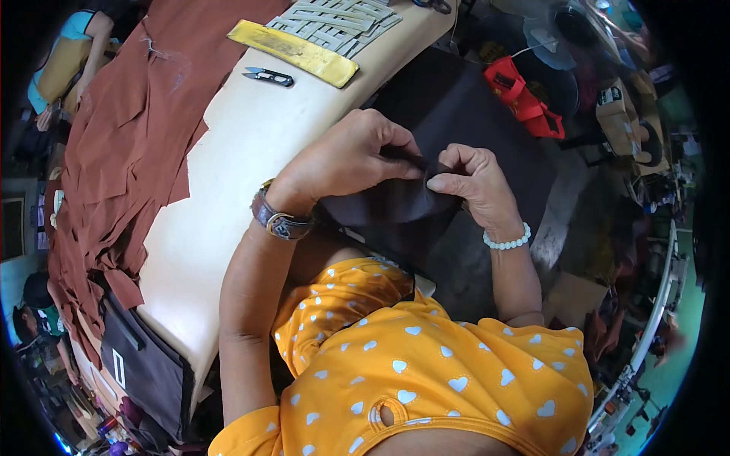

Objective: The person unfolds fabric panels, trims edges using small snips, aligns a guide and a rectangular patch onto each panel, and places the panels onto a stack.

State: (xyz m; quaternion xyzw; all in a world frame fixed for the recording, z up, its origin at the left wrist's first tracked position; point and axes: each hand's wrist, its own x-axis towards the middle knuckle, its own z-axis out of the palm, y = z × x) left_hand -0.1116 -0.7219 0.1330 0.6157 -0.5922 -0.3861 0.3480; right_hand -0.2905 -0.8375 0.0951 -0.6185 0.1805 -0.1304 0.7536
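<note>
Dark brown-black cloth (380, 209) is pinched between my two hands and spreads below and beyond them. My left hand (346, 159), with a strapped watch on its wrist, is closed on the cloth between thumb and fingers. Just to its right, my right hand (479, 182), wearing a pale bead bracelet, grips the same cloth near a fold. Fingertips partly hide the pinched spot. On the cream table (251, 137) to my left lie small black thread snips (268, 77) and a worn yellow bar (296, 53).
Reddish-brown cloth (129, 129) covers the table's far left side. Pale flat strips (334, 23) lie in a pile behind the yellow bar. A red item (525, 99) and a cardboard box (620, 114) are at upper right. Another person's arm (91, 61) shows at upper left.
</note>
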